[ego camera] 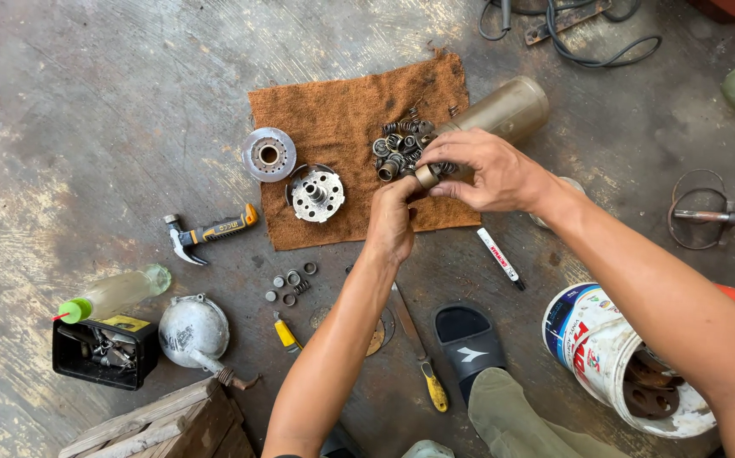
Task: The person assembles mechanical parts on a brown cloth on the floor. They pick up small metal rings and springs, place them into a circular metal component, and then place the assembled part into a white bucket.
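Observation:
My left hand [390, 222] and my right hand [488, 172] meet over a brown cloth [342, 110] on the concrete floor. Together they grip a small brass-coloured cylindrical part [426, 175]; the left holds it from below, the right covers it from above. Beside them lies a pile of small springs and rings [399, 146]. A large olive metal cylinder [510, 108] lies behind my right hand. Two round silver discs [269, 154] [315, 193] rest on the cloth's left part.
A hammer [206, 232], loose washers [291, 282], two yellow-handled tools [422, 360] [287, 333], a marker pen [500, 257], a squeeze bottle [113, 295], a black box of parts [104, 352], a silver dome [193, 329], a white bucket [605, 356], cables [588, 34] and a sandalled foot [467, 343].

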